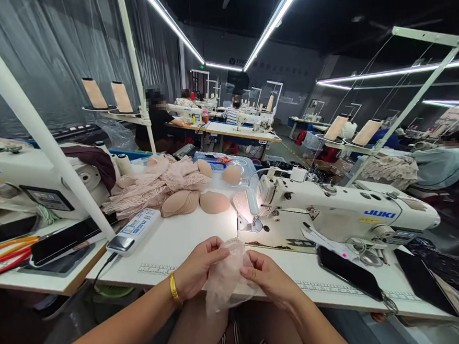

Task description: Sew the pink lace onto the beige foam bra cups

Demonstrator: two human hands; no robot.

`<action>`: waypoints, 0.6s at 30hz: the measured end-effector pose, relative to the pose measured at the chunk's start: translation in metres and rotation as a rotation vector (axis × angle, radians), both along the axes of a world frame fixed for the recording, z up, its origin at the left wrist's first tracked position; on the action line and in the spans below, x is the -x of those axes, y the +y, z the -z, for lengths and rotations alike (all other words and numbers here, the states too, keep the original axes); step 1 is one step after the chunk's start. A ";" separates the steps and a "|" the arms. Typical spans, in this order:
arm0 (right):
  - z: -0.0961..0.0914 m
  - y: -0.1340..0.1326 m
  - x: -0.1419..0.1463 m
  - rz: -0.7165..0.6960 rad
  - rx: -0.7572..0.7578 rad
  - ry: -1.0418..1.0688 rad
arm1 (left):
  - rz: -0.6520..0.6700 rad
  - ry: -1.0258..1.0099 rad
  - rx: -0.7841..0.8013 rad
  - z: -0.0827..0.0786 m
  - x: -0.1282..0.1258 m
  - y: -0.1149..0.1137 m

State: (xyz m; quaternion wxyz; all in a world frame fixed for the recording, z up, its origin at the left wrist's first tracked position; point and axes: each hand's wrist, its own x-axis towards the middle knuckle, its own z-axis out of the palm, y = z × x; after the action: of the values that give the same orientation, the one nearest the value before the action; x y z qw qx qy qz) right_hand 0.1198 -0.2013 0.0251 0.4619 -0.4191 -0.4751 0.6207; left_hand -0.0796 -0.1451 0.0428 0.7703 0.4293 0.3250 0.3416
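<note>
- Bare forearms (118, 329) are seen nearest the camera, reaching up from the bottom corners of the frame; a gold bracelet (173, 287) is worn on the left wrist.
- At the lower centre, a piece of sheer pale-pink fabric (224, 280) is held between the two hands, its gathered top edge raised and its lower end hanging past the front edge of the white table (187, 241).
- By the left hand (204, 265), the fabric is pinched near its top, with the thumb laid along it and the fingers curled in.
- By the right hand (266, 274), the fabric's right side is gripped between thumb and bent fingers; the hands are kept slightly apart, with cloth between them. How the fingertips behind the cloth are set cannot be told.
- Just beyond the hands, right of centre, the needle area of a white sewing machine (334, 206) is lit by a small lamp (251, 201).
- Left of the needle, beige moulded cups (215, 202) are laid beside a heap of lace pieces (161, 179).
- At the lower right, a black phone (350, 272) is placed on the table.
</note>
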 end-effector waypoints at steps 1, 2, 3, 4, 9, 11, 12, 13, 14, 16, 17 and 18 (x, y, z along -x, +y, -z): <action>0.000 -0.002 -0.005 -0.031 -0.003 0.008 | -0.004 -0.002 -0.017 -0.003 -0.001 -0.002; 0.000 -0.004 -0.009 -0.060 -0.010 0.023 | 0.000 0.000 -0.036 -0.006 -0.001 -0.004; 0.000 -0.007 -0.012 -0.083 -0.016 0.044 | 0.013 0.007 -0.052 -0.009 -0.002 -0.007; -0.001 -0.009 -0.014 -0.086 -0.021 0.068 | 0.026 0.017 -0.068 -0.011 -0.002 -0.011; -0.004 -0.020 -0.014 -0.094 0.072 0.277 | 0.002 0.064 -0.155 -0.015 -0.003 -0.029; -0.006 -0.021 -0.011 -0.046 0.110 0.350 | -0.025 0.061 -0.166 -0.014 -0.003 -0.031; -0.007 -0.020 -0.010 -0.009 0.113 0.367 | -0.035 0.060 -0.171 -0.013 -0.003 -0.030; -0.008 -0.017 -0.008 0.035 0.099 0.371 | -0.046 0.066 -0.182 -0.013 -0.003 -0.028; -0.008 -0.013 -0.007 0.083 0.072 0.365 | -0.063 0.079 -0.200 -0.012 -0.003 -0.026; -0.006 -0.002 -0.006 0.179 -0.002 0.330 | -0.109 0.119 -0.241 -0.008 -0.003 -0.019; -0.003 0.005 -0.006 0.219 -0.041 0.304 | -0.131 0.142 -0.257 -0.006 -0.002 -0.014; 0.000 0.012 -0.006 0.251 -0.078 0.271 | -0.146 0.168 -0.274 -0.003 -0.001 -0.009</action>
State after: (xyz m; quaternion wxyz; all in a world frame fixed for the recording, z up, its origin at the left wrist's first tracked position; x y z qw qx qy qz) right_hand 0.1254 -0.1893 0.0249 0.6115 -0.3693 -0.3763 0.5900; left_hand -0.0784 -0.1538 0.0456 0.6478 0.5325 0.3691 0.4007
